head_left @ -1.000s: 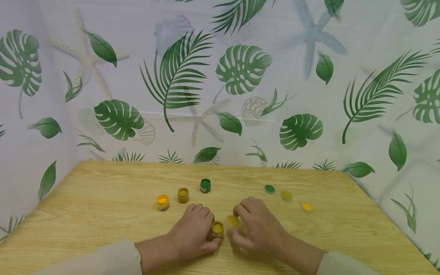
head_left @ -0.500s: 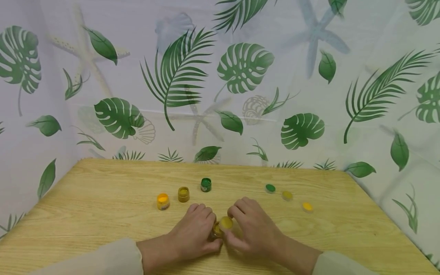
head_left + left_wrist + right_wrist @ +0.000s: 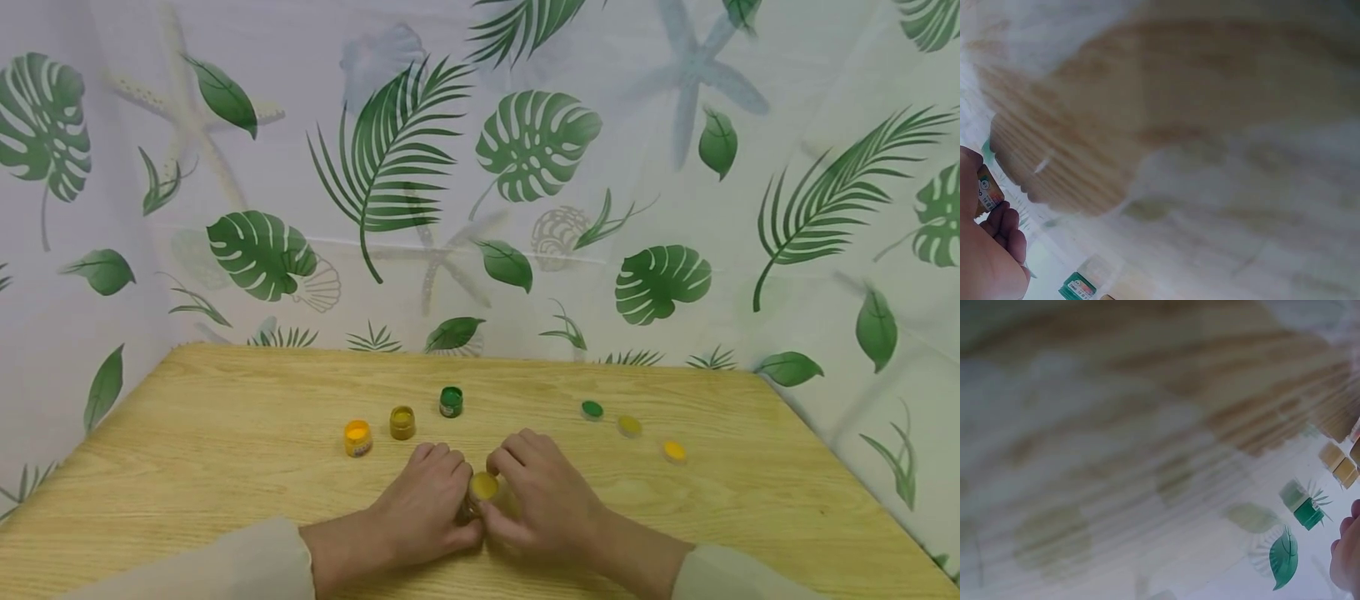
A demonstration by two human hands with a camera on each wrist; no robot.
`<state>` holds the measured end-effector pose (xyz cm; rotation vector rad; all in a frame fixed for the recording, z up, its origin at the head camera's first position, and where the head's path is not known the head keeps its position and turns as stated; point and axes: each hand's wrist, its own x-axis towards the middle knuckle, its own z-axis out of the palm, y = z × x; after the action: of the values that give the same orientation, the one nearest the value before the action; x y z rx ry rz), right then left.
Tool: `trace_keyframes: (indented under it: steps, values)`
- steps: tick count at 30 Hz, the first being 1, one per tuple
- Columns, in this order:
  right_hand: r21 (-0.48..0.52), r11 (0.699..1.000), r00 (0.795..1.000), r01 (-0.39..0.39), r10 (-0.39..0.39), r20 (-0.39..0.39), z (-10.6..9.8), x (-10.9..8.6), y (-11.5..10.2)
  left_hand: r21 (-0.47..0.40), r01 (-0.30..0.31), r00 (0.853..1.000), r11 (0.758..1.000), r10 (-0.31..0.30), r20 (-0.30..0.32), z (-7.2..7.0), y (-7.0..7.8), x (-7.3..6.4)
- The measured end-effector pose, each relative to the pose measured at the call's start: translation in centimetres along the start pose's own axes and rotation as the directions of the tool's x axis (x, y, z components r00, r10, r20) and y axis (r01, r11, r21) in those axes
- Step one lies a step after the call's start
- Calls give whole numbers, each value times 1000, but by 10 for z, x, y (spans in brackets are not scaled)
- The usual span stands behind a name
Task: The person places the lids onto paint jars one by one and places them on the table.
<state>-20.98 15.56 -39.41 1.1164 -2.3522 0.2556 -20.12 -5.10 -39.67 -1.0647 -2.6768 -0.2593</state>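
Note:
My left hand (image 3: pixel 420 504) grips a small ochre paint jar (image 3: pixel 990 190) that stands near the front of the table; in the head view the hand and a lid cover most of it. Between thumb and fingers, my right hand (image 3: pixel 543 500) pinches the round ochre lid (image 3: pixel 483 486) over the jar's mouth. From the head view I cannot tell whether the lid is seated flat. Farther back are three open paint jars: orange-yellow (image 3: pixel 357 437), ochre (image 3: pixel 402 422) and green (image 3: pixel 451 402).
Three loose lids lie to the right on the wooden table (image 3: pixel 262 483): green (image 3: pixel 592 410), ochre (image 3: pixel 629 426) and yellow (image 3: pixel 674 452). A leaf-patterned cloth (image 3: pixel 555 292) hangs behind the table and along its sides.
My right hand has carried the ochre lid leftward, from beside the jar to over its mouth. The left hand has kept its grip on the jar in about the same place.

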Motion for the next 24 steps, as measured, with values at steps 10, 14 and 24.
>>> trace_keyframes:
  steps: [10, 14, 24]
  values:
    - [5, 1000, 997, -9, 9, 75, 2, 0, 0, 2, -1, 1000, 1000, 1, 4, 0, 0, 1]
    - [10, 1000, 996, -5, 4, 88, 1, 0, 0, 0, -9, 1000, 1000, 9, 2, 1, 0, 1]
    - [46, 999, 994, 14, -19, 106, -1, 1, -2, 24, -47, 999, 999, 47, 1, 2, 0, 1]
